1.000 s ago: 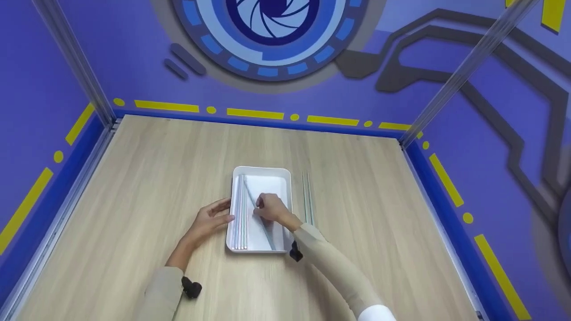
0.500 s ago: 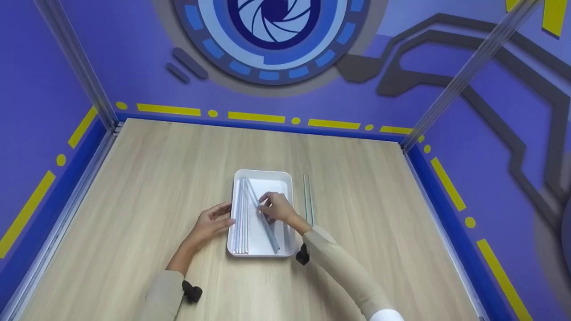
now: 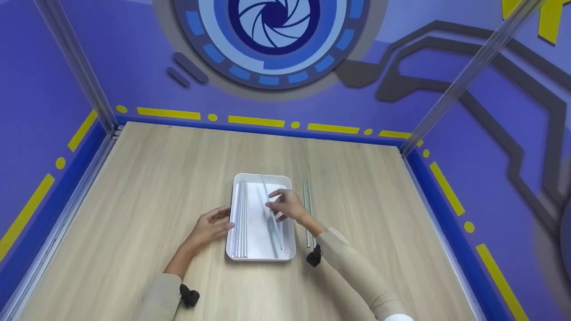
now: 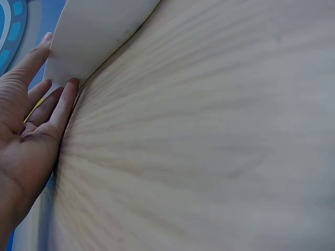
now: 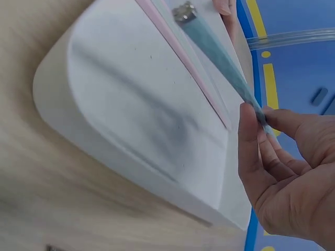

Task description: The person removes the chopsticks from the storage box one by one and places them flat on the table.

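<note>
My right hand (image 3: 290, 206) pinches a thin light-blue stick (image 5: 214, 52) between thumb and fingertips, over the right half of a shallow white tray (image 3: 255, 240). The stick has a silvery end and slants, its shadow falling on the tray floor. Along the tray's left side lies a row of several similar slim sticks (image 3: 241, 218); the right wrist view shows a pink one (image 5: 183, 60) among them. My left hand (image 3: 213, 225) rests against the tray's left wall with fairly straight fingers, the thumb at the rim.
Two more thin sticks (image 3: 307, 232) lie side by side on the wooden table (image 3: 357, 223), just right of the tray. Blue-purple walls (image 3: 134, 58) with metal corner posts (image 3: 84, 67) enclose the back and both sides.
The stick in my right hand has risen from lying diagonally in the tray and moved right, away from the row. My left hand stays at the tray's left wall.
</note>
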Motion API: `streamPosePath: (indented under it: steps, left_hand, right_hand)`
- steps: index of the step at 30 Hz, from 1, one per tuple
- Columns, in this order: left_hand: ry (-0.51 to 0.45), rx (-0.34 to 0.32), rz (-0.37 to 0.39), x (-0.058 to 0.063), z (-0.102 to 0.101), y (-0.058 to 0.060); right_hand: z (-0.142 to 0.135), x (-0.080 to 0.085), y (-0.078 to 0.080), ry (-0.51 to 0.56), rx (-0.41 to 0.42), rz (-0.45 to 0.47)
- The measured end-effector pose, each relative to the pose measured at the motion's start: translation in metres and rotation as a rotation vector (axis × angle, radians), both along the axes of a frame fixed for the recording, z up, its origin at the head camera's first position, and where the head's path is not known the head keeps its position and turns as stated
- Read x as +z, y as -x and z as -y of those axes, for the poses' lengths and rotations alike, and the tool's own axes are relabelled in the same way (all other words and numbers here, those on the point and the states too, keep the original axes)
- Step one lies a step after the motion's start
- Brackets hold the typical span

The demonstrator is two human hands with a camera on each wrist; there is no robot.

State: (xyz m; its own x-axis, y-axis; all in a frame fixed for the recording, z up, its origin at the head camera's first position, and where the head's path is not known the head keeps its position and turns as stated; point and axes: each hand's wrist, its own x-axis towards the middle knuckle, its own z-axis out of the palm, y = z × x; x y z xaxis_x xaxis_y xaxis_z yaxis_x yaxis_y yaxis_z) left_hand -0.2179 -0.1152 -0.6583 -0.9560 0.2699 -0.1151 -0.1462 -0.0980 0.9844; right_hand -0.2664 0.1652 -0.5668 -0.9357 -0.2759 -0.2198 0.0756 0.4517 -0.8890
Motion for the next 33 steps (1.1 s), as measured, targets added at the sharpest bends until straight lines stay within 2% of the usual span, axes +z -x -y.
streamPosePath:
  steps: [10, 18, 27, 33]
  left_hand:
    - [-0.028, -0.019, -0.004, 0.003, -0.001, 0.0]
    - [0.012, -0.022, -0.005, 0.002, 0.0, 0.0]
    - [0.035, -0.011, -0.012, 0.002, 0.0, 0.0]
    - [0.024, -0.005, -0.012, 0.001, 0.0, 0.0]
  right_hand:
    - [-0.03, 0.008, -0.001, 0.025, -0.06, -0.029]
    - [-0.056, 0.011, -0.002, 0.02, -0.131, -0.047]
    - [-0.088, 0.003, -0.002, 0.022, -0.255, -0.047]
    - [-0.113, -0.005, 0.0, -0.015, -0.289, -0.046]
